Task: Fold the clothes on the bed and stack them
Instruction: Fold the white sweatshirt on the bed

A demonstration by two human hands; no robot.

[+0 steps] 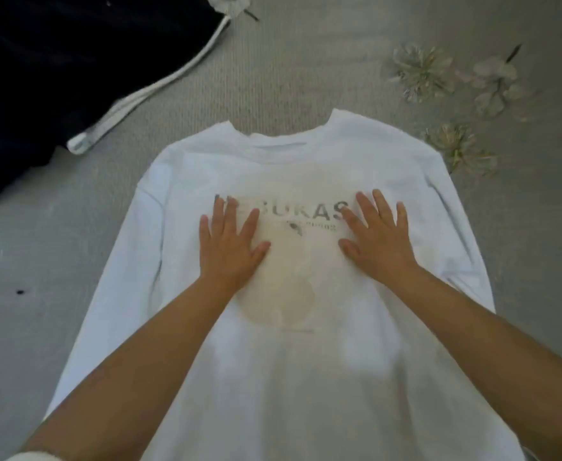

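White shirt (273, 327) flat on bed (306, 78), left hand (231, 247) and right hand (377, 241) pressed flat on its chest print, fingers spread

White printed shirt (273, 344) lies flat, face-up, neckline away, on the bed (306, 78).

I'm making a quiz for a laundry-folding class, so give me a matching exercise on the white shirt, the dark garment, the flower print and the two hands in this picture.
Things:
1. white shirt
2. dark garment
3. flower print
4. left hand and right hand

States:
A. on the bedcover, upper right
B. bunched at upper left, with a white stripe
C. flat, fingers spread, pressing on the chest lettering
D. spread out, collar away from the person

Pairs: 1-D, 2-B, 3-A, 4-C
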